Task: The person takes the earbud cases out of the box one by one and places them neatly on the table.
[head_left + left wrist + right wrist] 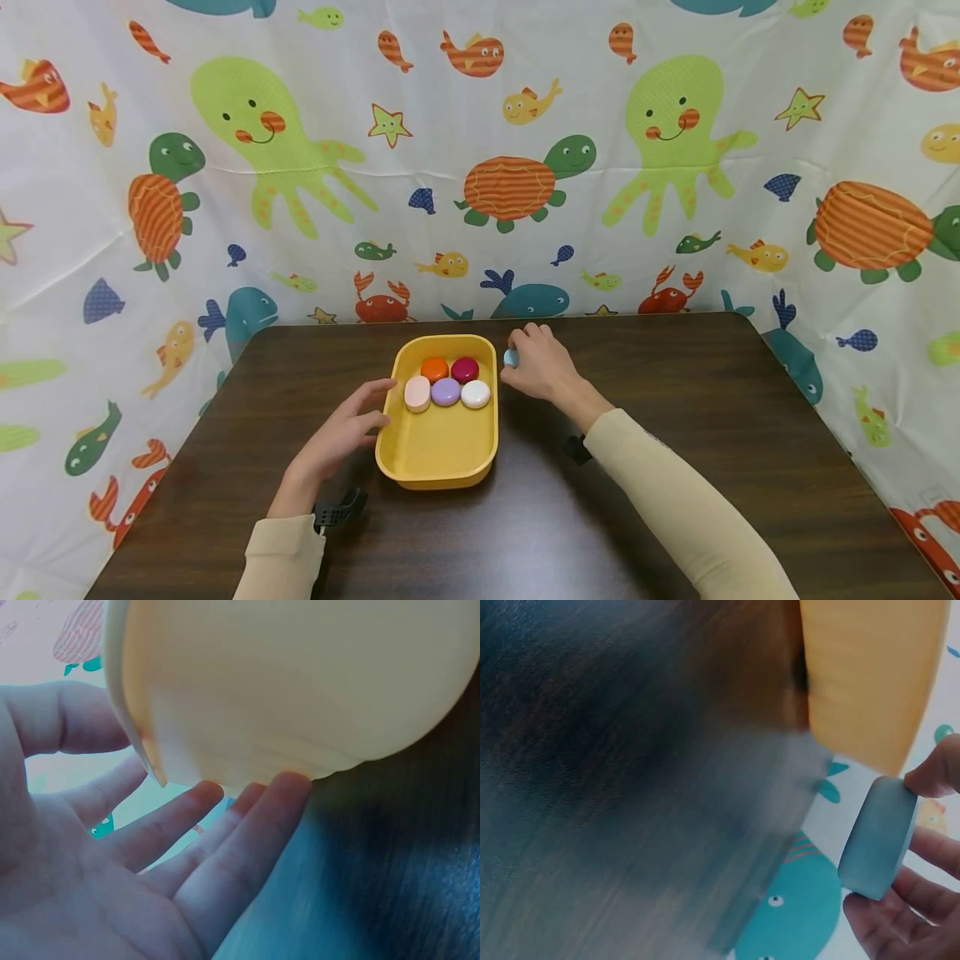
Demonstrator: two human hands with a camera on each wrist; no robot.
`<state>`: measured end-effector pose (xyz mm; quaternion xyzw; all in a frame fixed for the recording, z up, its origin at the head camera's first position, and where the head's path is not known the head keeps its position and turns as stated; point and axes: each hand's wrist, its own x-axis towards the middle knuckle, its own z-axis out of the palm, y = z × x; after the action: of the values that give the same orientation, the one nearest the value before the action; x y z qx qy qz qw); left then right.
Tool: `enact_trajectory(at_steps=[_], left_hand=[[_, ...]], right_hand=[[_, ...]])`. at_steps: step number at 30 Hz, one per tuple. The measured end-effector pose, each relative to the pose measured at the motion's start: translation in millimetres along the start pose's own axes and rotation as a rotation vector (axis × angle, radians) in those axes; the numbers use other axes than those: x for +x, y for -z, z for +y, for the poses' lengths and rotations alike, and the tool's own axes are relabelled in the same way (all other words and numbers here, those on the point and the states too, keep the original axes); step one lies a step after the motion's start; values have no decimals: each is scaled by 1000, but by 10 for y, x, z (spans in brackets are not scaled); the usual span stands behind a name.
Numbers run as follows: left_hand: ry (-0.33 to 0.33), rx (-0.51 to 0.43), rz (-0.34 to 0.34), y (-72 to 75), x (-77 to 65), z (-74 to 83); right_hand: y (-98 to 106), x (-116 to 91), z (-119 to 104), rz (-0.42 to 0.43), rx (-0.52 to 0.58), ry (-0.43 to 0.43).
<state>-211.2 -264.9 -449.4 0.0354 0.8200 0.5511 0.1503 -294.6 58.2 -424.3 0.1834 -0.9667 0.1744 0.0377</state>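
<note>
My right hand (542,364) pinches a light-blue rounded block (880,838) between thumb and fingertips, just beyond the right rim of the yellow tray (437,442). In the head view only a bit of the block shows past the fingers. My left hand (341,433) is at the tray's left side, fingers spread; in the left wrist view its fingertips (289,784) meet the outer wall. Inside the tray's far half lie an orange piece (434,369), a magenta one (465,370), a pale pink one (417,394), a lilac one (446,392) and a white one (476,394), all smooth and rounded.
The tray stands on a dark wooden table (720,433). Behind and around the table hangs a white cloth (442,108) printed with sea animals. Each wrist bears a black strap (341,508).
</note>
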Motion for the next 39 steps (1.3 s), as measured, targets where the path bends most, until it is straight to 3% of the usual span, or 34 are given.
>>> enact_trajectory(at_steps=[20,39], left_hand=[[-15,0,1,3,-19,-7],[-14,-4,7,-5,-33,2]], right_hand=[[-257,35,90,-84,-15,-63],[-351,40,128,-128,26,-100]])
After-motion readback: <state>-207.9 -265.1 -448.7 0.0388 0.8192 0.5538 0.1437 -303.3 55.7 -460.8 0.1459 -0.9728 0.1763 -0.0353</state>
